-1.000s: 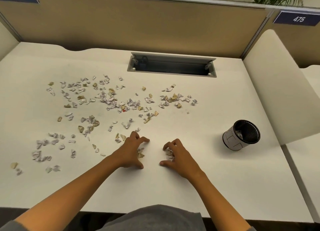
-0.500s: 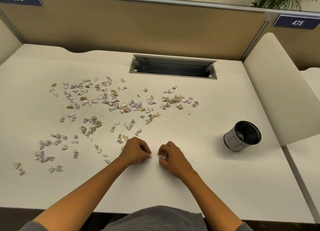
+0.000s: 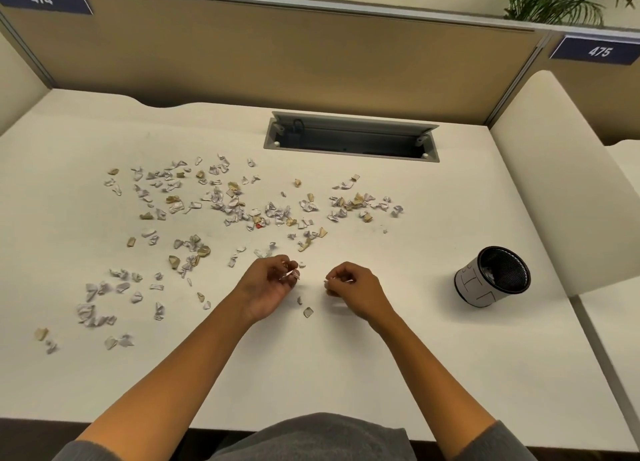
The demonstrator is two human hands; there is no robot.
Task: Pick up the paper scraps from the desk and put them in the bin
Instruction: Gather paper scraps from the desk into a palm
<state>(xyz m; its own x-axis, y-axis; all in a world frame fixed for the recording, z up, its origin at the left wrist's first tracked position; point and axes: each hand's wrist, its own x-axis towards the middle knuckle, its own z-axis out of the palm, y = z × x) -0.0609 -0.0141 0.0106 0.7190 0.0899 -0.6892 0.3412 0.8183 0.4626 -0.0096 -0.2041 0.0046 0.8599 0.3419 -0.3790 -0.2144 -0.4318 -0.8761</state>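
White cubicle desk: your left hand and right hand each pinch small crumpled paper scraps; the black mesh bin sits off to the right, nearer your right hand.

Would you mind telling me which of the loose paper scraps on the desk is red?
The small red scrap in the middle of the scattered paper scraps, beyond the left hand. All the other scraps look white, grey or tan.
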